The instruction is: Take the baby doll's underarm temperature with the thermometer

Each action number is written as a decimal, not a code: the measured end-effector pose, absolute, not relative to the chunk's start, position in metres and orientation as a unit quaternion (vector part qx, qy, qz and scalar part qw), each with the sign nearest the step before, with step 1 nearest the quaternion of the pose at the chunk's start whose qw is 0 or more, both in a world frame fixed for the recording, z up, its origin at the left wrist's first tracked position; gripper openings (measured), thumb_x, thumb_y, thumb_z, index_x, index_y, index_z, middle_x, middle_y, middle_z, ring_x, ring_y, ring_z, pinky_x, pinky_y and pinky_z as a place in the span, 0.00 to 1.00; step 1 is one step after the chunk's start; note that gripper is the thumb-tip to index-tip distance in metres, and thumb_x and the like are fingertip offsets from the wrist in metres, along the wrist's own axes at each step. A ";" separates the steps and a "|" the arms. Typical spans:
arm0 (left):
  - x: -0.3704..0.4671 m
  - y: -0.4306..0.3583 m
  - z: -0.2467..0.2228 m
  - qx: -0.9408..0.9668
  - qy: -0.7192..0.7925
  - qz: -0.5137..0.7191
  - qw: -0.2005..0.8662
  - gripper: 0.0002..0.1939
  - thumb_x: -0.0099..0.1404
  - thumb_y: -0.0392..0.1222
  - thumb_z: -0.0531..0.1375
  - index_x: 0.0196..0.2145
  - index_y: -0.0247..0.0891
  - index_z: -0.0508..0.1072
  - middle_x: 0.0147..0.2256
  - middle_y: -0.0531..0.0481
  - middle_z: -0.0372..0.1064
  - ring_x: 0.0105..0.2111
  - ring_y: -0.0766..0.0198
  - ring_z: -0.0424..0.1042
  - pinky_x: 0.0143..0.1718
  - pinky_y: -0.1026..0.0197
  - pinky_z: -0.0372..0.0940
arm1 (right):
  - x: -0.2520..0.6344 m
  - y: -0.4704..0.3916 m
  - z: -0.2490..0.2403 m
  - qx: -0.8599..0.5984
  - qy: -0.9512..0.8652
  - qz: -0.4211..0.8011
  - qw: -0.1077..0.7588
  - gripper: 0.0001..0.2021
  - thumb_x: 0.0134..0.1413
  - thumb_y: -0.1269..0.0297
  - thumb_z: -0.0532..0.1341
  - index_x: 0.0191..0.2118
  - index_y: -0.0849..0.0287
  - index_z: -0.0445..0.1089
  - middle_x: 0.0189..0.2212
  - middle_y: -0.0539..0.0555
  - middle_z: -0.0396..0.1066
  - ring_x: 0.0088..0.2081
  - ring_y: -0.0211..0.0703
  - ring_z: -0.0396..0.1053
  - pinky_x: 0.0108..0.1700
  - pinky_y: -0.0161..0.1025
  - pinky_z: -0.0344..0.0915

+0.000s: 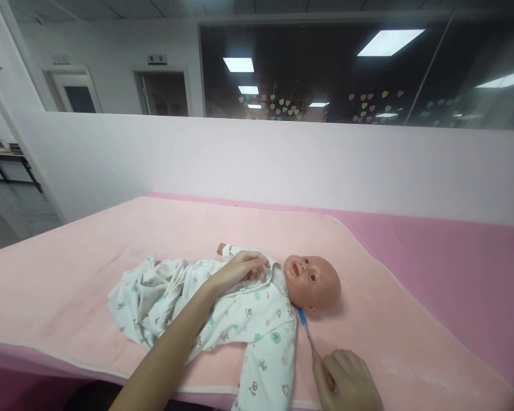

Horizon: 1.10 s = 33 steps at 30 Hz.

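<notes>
- A right hand (pixel 346 379), low in the frame, has its fingers curled closed on the near end of a slim stick (pixel 305 322), the thumb lying along it; the inside of the grip is hidden.
- The stick slants up from the fist, its blue end at the neck of a doll (pixel 314 282), just below the head. Whether the tip slips beneath the neck or only meets the collar cannot be told.
- Good handling here would seem to call for a light grip and a shallow angle, the stick guided along the neck; a hard push could roll the head or snag the collar.
- The doll lies on its back in a printed garment (pixel 257 319), head to the right, near sleeve (pixel 268 365) reaching the bottom edge.
- The left hand (pixel 242 268) rests over the chest, fingers half bent and loosely together; whether they pinch any cloth cannot be told. Gentle, even pressure there should steady the body, with the collar held away from the blue end.
- Beneath, a pale pink blanket (pixel 398 331) covers much of a deeper pink surface (pixel 445 268); its softness may let the doll shift, so slow moves look wise.
- Beyond stand a white wall (pixel 282 165) and a dark window (pixel 325 68) dotted with hearts (pixel 368 105).
</notes>
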<state>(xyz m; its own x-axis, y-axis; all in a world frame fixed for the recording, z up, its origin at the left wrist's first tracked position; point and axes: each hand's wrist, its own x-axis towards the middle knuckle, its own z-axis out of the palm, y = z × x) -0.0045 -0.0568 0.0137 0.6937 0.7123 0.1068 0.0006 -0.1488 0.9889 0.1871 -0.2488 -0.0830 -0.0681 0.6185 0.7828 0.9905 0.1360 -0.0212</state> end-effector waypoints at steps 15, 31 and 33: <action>-0.004 -0.055 0.012 0.706 0.254 0.285 0.596 0.16 0.58 0.50 0.57 0.32 0.32 0.73 0.23 0.49 0.69 0.19 0.71 0.58 0.19 0.67 0.47 | 0.182 -0.252 -0.083 -0.626 -0.657 -0.259 0.332 0.20 0.59 0.66 0.51 0.16 0.58 0.54 0.17 0.49 0.55 0.22 0.37 0.51 0.30 0.38 0.50; -0.005 -0.054 0.011 0.719 0.250 0.281 0.585 0.16 0.59 0.50 0.56 0.32 0.32 0.73 0.23 0.49 0.68 0.20 0.71 0.58 0.20 0.67 0.47 | 0.180 -0.253 -0.079 -0.627 -0.646 -0.274 0.340 0.21 0.59 0.64 0.50 0.15 0.58 0.54 0.15 0.48 0.54 0.20 0.36 0.52 0.29 0.36 0.51; -0.004 -0.055 0.011 0.724 0.247 0.281 0.580 0.16 0.59 0.49 0.56 0.32 0.31 0.73 0.23 0.49 0.68 0.20 0.71 0.57 0.20 0.67 0.47 | 0.177 -0.255 -0.073 -0.651 -0.615 -0.280 0.346 0.21 0.59 0.62 0.51 0.16 0.58 0.54 0.15 0.48 0.55 0.19 0.35 0.53 0.27 0.35 0.50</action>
<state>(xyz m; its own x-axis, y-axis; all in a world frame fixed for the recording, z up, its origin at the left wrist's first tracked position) -0.0041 -0.0549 0.0111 0.7209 0.6825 0.1203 0.0321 -0.2063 0.9780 0.1767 -0.2545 -0.0735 0.0879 0.6064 0.7903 0.9942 -0.0044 -0.1072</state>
